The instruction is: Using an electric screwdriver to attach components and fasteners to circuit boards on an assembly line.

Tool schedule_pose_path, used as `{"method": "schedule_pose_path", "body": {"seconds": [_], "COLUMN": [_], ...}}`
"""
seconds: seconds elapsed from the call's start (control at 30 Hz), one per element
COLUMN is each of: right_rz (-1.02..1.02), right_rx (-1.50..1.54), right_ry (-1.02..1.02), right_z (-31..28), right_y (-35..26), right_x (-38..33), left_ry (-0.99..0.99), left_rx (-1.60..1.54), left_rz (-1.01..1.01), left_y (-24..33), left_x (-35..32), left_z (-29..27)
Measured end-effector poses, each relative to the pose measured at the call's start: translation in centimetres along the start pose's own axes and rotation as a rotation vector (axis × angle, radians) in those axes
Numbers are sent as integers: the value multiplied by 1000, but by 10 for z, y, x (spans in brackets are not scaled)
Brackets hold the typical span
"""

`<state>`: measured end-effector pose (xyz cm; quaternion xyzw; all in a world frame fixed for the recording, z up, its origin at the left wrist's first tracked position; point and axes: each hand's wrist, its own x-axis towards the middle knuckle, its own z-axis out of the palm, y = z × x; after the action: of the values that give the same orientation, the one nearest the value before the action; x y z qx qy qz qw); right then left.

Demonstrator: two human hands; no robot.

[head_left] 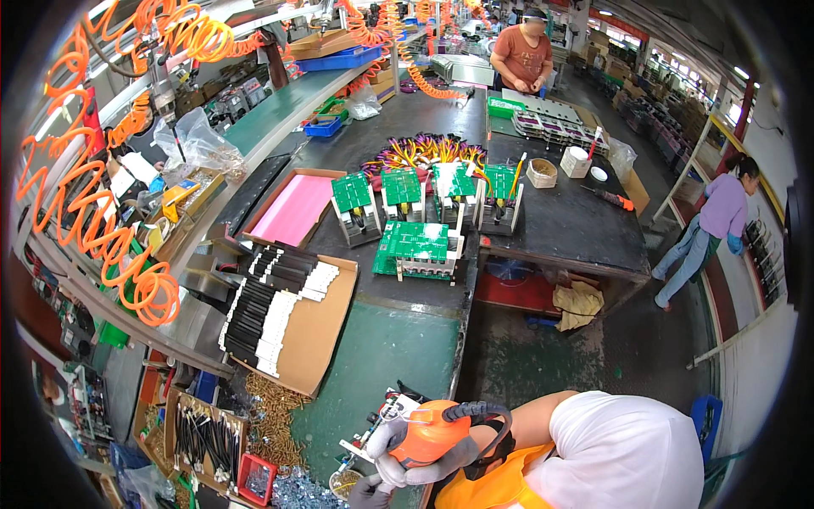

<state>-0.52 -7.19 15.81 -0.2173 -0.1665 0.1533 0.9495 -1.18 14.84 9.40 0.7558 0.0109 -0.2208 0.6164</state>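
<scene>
At the lower edge, my right hand (424, 462) wears a grey glove. An orange rounded piece (434, 434) with a black ribbed band covers its back, and its fingers are drawn together, pointing left. My left hand (369, 492), in a darker grey glove, is cut off by the picture's edge. Its bent fingers meet the right fingertips; whatever lies between them is too small to make out. Just beyond the hands, partly hidden, lies an electronic assembly (387, 420) with a white bracket on the green bench mat (398, 339). A small round dish (343, 482) stands beside my left hand.
Left are brass-coloured parts (275, 416), silvery screws (301, 488), a red bin (256, 477) and a cardboard tray (318, 339) of black and white strips. Green circuit-board assemblies (415, 246) stand ahead near a pink-lined tray (292, 210). Orange coiled hoses (110, 246) hang left. Two people (521, 55) are farther off.
</scene>
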Motion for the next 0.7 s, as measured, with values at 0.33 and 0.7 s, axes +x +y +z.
{"method": "schedule_pose_path", "body": {"seconds": [0.33,0.7], "right_rz": [-131,-140], "right_rx": [-49,-238], "right_ry": [-52,444], "right_z": [-1,7], "right_y": [8,-13], "right_x": [3,21], "left_ry": [-64,29], "left_rx": [-181,157], "left_rz": [-109,128], "left_y": [-24,-13], "left_x": [-3,-7], "left_z": [0,12]}}
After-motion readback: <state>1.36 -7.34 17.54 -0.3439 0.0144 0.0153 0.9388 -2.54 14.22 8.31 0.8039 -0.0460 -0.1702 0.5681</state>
